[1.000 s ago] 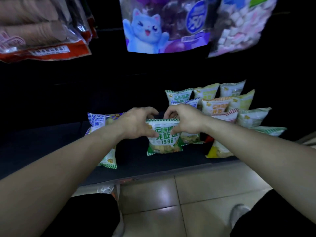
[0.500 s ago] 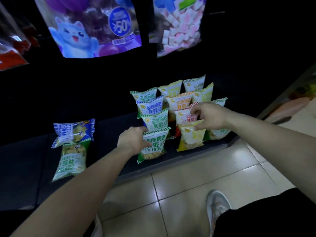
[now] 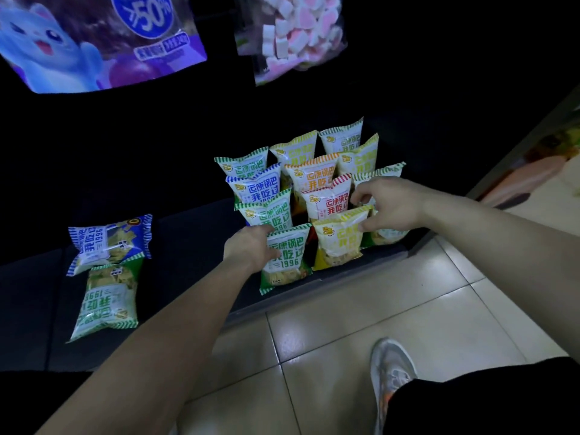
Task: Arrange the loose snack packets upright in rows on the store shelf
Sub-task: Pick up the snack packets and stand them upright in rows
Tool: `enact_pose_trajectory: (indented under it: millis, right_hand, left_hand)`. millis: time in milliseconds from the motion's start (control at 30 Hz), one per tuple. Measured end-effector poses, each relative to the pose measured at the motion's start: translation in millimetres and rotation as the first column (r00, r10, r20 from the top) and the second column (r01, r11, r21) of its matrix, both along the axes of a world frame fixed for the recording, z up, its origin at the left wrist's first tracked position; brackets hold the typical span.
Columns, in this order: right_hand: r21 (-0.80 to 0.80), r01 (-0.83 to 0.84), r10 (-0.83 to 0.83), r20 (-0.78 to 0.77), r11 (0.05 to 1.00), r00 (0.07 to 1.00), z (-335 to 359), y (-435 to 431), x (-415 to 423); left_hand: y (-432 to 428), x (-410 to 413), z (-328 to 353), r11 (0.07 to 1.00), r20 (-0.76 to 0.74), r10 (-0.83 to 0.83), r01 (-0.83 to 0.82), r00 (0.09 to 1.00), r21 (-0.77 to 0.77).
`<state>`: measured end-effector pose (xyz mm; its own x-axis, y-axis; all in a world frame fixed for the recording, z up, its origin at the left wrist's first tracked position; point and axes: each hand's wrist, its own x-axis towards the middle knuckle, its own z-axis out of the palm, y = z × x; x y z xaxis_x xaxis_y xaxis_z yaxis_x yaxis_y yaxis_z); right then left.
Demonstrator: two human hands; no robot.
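Two-handed hold. Grips upright front green packet on shelf at upper left corner with curled left hand; pinches top of yellow packet, just right of it, between thumb and fingers of right hand.

I am in a shop, facing a low dark shelf just above the floor. Small snack packets of one brand stand on it in neat rows from near to far, differing only in stripe colour: a green packet and a yellow packet in front, a red packet and an orange packet behind. Two more lie flat to the left, a flat blue packet and a flat green packet. Above show bigger goods: a purple bag with a cartoon cat and a "50%" badge, and a marshmallow bag. Pale glossy floor tiles run along the shelf's foot.
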<state>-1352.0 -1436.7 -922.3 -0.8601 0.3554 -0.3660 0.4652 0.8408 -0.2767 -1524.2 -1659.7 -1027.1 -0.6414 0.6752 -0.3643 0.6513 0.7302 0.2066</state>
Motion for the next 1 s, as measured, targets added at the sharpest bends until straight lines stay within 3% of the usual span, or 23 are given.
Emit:
enact_pose_trajectory:
  millis: [233,500,900,1000]
  right_hand:
    - [0.008,-0.023,0.022,0.035,1.0,0.999,4,-10,-9]
    - [0.023,-0.035,0.035,0.033,0.999,0.999,17,-34,-36]
    - [0.098,-0.284,0.289,-0.033,0.954,0.957,20,-163,-134]
    - [0.073,-0.368,0.37,-0.008,0.927,0.929,11,-205,-165]
  left_hand:
    - [2,-2,-4,0.997,-0.184,-0.073,0.066,0.98,-0.045]
    - [-14,-16,31,0.987,-0.193,-0.154,0.144,0.969,-0.068]
    - [-175,-80,119,0.971,-0.249,-0.116,0.056,0.961,-0.232]
    - [-234,-98,117,0.964,-0.236,-0.022,-0.042,0.972,-0.263]
